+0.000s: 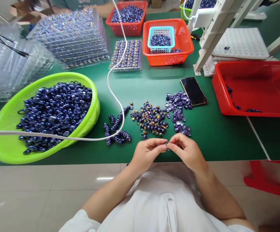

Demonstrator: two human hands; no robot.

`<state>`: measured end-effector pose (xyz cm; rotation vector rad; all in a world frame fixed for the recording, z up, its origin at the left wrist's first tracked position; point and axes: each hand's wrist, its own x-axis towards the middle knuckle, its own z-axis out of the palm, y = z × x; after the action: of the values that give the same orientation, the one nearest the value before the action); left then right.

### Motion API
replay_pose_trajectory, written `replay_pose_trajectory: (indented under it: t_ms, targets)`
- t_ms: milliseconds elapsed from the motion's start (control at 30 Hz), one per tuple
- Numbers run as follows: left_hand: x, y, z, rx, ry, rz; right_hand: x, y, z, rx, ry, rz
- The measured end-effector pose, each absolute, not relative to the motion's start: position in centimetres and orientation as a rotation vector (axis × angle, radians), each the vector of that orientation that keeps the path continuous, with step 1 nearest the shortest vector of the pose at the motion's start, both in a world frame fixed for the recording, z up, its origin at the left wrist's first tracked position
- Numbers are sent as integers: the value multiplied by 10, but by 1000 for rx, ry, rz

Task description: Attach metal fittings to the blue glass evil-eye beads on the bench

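My left hand and my right hand meet at the table's front edge, thumbs and forefingers pinched together. Between the fingertips is a small dark metallic piece, mostly hidden, so its exact kind does not show. Just beyond lies a pile of small blue and gold ring-like pieces. To its right are loose dark purple round caps, some close to my right hand. Left of the pile, dark blue rings sit in coiled rows.
A lime-green basket of dark blue rings stands left; a white cable crosses it. A phone, a red tray and an orange basket lie beyond. Filled clear trays are stacked at the back, near another person's arm.
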<state>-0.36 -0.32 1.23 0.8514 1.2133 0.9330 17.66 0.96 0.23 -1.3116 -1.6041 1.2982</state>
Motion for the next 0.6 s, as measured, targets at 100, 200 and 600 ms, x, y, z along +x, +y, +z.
replay_pose_trajectory:
  t_ms: [100, 200, 600]
  targets:
    - [-5, -1, 16, 803, 1160, 898, 179, 8, 4, -1295, -1666, 1294]
    - [-7, -1, 13, 761, 1127, 901, 184, 6, 2, -1118, -1831, 1117]
    - [-7, 3, 4, 565, 1055, 884, 193, 10, 4, -734, -2377, 374]
